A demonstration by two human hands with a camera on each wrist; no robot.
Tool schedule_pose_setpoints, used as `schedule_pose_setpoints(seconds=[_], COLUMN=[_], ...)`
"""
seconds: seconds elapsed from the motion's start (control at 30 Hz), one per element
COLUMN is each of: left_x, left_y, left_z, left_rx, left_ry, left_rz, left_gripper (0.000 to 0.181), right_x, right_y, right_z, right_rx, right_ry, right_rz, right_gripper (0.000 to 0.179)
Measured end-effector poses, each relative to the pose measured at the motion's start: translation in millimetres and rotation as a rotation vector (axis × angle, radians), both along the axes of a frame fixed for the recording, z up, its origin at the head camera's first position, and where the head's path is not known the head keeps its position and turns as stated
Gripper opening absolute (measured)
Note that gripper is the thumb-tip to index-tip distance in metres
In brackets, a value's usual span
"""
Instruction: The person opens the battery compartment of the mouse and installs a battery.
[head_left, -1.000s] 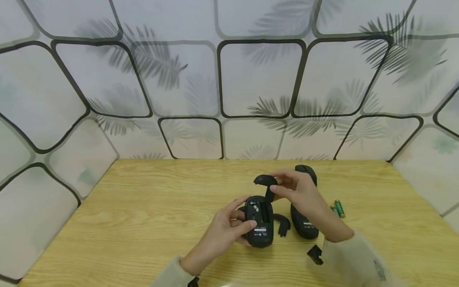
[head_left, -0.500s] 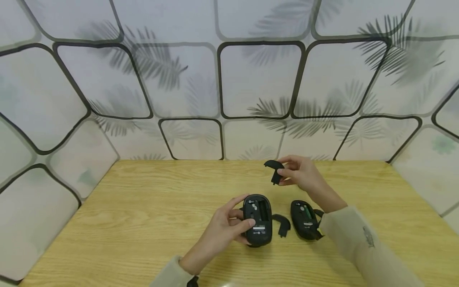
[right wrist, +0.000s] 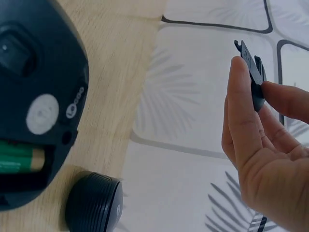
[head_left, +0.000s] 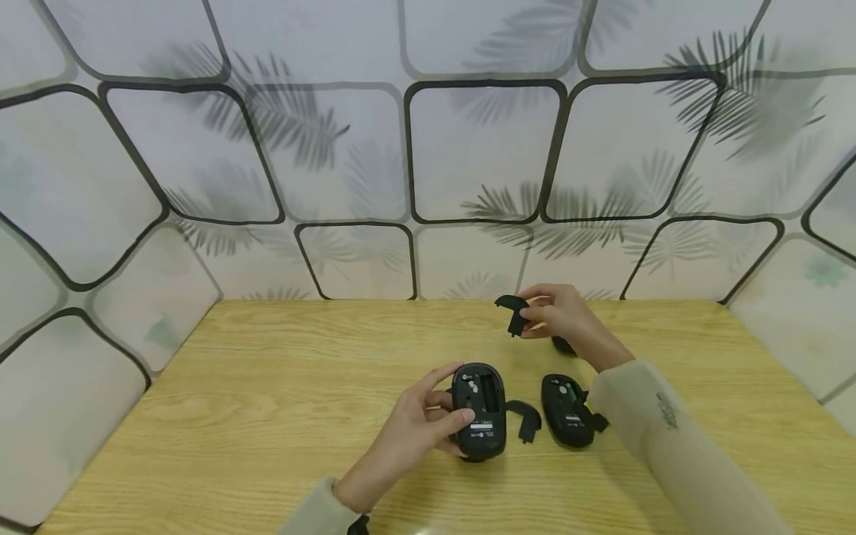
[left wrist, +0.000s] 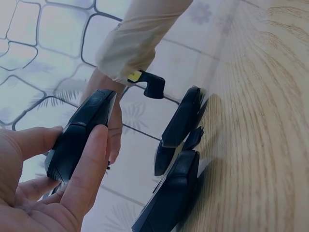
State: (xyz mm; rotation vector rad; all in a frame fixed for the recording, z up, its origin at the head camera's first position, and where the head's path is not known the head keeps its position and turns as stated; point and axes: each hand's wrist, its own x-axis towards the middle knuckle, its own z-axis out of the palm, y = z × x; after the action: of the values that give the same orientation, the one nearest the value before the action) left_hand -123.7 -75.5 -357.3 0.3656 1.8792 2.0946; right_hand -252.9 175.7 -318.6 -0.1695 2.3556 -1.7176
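Your right hand (head_left: 559, 321), pinching the black cover (head_left: 518, 315), has drawn it beyond and right of the open mouse (head_left: 483, 413), whose battery slot (head_left: 492, 392) now stands uncovered. Your left hand (head_left: 421, 427) grips that mouse; the second mouse (head_left: 568, 417) lies to its right.

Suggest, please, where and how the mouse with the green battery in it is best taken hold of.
Probably by its long sides at the near end, coming down from above: the mouse lies underside up, longer than wide, with its green battery exposed toward the far end.
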Motion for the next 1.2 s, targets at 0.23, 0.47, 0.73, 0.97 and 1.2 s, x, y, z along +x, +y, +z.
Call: schedule_pose_setpoints(seconds=[0.23, 0.47, 0.73, 0.97, 1.2], left_x=[0.0, 0.4, 0.2, -0.5, -0.3], left_y=[-0.7, -1.3, -1.4, -0.7, -0.9], left_z=[0.3, -0.7, -0.9, -0.8, -1.2], left_rx=[-0.009, 0.007, 0.001, -0.004, 0.007], left_ry=[-0.003, 0.003, 0.008, 0.01, 0.007], left_rz=[0.014, 0.004, 0.001, 0.001, -0.003], left_gripper=[0.065, 0.067, 0.067, 0.066, 0.067], right_x=[-11.6, -22.4, -35.6, -41.0, -47.1], right_y=[-3.3, -5.8, -8.7, -10.0, -8.4], right_z=[-3.9, -11.2, -18.1, -19.4, -28.2], right_rx=[0.024, 0.051, 0.114, 0.211, 0.346], right_ry=[-0.016, -0.038, -0.087, -0.091, -0.084], right_rz=[0.012, 0.003, 0.013, 0.039, 0.054], right_gripper=[0.042, 0.043, 0.04, 0.038, 0.038])
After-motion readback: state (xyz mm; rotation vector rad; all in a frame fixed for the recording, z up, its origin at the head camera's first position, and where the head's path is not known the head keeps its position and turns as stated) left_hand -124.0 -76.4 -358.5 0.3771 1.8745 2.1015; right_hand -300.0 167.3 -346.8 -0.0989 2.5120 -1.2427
